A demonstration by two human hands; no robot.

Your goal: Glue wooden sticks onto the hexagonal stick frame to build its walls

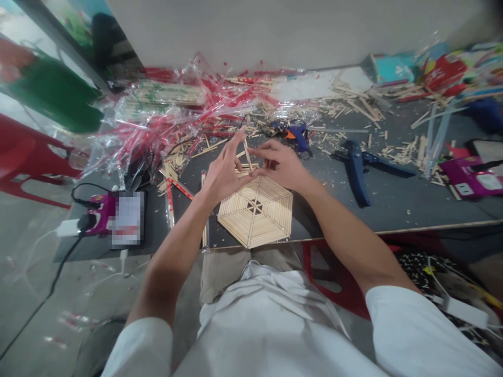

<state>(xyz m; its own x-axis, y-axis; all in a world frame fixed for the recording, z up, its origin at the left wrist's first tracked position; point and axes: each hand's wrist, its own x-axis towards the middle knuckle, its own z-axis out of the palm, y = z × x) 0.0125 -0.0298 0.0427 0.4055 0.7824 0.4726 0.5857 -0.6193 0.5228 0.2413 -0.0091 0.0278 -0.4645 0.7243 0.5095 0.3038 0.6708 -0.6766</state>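
A hexagonal panel of thin wooden sticks point(271, 209) lies flat near the table's front edge, with a small dark hole at its centre. Above its far edge a short wooden stick point(247, 152) stands tilted between my hands. My left hand point(225, 170) curls around it from the left, fingertips at its top and thumb low by the panel. From the other side, my right hand point(281, 163) meets the stick with bent fingers, its thumb low at the panel's far edge. The exact contact of the fingertips is partly hidden.
A blue cutter point(357, 170) lies to the right, and a blue glue gun point(299, 137) sits behind my right hand. Clear plastic wrappers point(157, 123) and loose sticks fill the back. A phone point(126, 217) rests at left by a purple power block point(98, 212). Beyond stands a red chair point(27, 157).
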